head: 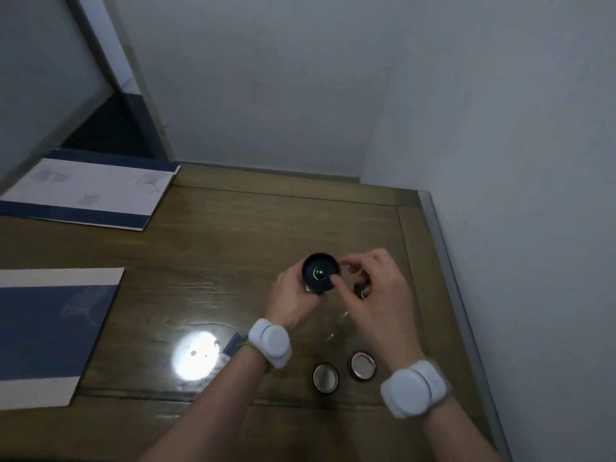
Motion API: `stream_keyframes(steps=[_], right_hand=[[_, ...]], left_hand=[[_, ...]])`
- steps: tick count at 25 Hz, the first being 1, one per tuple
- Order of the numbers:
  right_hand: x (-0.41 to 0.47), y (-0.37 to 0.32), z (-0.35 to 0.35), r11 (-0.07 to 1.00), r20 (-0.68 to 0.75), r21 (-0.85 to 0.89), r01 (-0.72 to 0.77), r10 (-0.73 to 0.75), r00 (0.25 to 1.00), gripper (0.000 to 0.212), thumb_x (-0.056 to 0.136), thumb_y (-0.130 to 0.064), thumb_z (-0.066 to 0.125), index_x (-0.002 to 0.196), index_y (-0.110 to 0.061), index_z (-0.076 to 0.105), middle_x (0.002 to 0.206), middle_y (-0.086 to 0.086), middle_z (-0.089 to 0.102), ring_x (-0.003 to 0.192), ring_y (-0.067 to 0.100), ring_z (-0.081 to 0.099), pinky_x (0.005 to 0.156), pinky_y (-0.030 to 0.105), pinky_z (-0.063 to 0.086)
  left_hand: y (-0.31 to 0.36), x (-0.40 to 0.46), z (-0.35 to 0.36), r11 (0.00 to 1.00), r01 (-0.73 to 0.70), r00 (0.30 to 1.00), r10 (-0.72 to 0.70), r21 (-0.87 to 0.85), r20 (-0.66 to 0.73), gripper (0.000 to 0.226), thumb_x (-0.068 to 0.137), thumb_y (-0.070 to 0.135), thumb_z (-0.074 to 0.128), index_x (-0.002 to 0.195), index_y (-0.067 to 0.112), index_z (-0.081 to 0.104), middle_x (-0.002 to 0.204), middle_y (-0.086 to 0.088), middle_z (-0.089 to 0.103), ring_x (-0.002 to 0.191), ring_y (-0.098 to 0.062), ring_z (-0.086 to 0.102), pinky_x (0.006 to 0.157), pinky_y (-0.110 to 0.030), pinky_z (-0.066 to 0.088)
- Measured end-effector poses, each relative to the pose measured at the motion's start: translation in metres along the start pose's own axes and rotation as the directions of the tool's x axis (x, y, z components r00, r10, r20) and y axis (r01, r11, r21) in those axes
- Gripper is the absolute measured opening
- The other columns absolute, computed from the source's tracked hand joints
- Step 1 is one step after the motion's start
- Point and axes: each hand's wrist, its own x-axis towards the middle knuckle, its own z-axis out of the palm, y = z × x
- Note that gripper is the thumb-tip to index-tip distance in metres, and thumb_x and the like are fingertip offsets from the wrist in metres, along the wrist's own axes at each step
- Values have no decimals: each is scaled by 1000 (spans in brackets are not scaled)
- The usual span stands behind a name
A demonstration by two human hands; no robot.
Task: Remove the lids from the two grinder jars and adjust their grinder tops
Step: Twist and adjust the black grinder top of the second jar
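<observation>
Left hand (293, 295) clasps the jar (320, 272); right hand (370, 288) pinches its black top. Glass body (likely slippery, breakable): hold low, turn top by rim.

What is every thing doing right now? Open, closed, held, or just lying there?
Grinder jar: lid off, held by left hand.
Right hand: fingers on its grinder top.
Second jar: mostly hidden behind right hand.
Two lids: off, lying on table.

Dim room, bright glare on table (196, 360), soft blur, wide-angle edge distortion
</observation>
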Motion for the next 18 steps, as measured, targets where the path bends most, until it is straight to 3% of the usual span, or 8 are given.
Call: stream_keyframes(steps=[5, 8, 11, 14, 18], right_hand=[[42, -21, -33, 960, 222, -235, 150, -98, 970, 29, 85, -33, 77, 112, -39, 70, 98, -12, 50, 89, 6, 47, 75, 24, 45], [59, -28, -58, 958, 325, -212, 193, -117, 938, 30, 84, -34, 78, 112, -42, 72, 96, -10, 53, 85, 8, 49, 74, 27, 43], [75, -32, -78, 962, 425, -152, 226, -143, 894, 26, 79, -35, 83, 102, -42, 75, 88, -14, 56, 76, 6, 50, 74, 37, 51], [82, -35, -87, 959, 448, -142, 244, -158, 880, 20, 76, -35, 85, 93, -39, 76, 83, -15, 55, 73, 4, 51, 76, 42, 53], [76, -36, -92, 965, 349, -173, 199, -129, 928, 16, 76, -40, 83, 88, -36, 73, 85, -12, 57, 79, 10, 55, 72, 36, 50]], left_hand=[[51, -3, -24, 976, -214, 976, 212, 39, 46, 46, 77, 15, 76, 119, 32, 71, 106, 5, 78, 100, -19, 72, 83, -37, 59], [68, -2, -35, 966, -234, 968, 220, 112, 123, 50, 69, 20, 73, 116, 38, 68, 104, 6, 77, 99, -22, 72, 83, -44, 61], [82, -2, -43, 967, -224, 956, 195, 118, 219, 48, 62, 19, 73, 106, 38, 68, 98, 6, 76, 93, -22, 73, 81, -47, 63], [91, -2, -45, 967, -224, 948, 187, 120, 258, 44, 60, 17, 73, 94, 43, 65, 92, 9, 74, 88, -20, 72, 78, -45, 63], [96, -5, -34, 957, -256, 957, 230, 137, 178, 45, 57, 26, 76, 96, 43, 64, 88, 9, 75, 85, -21, 73, 75, -50, 63]])
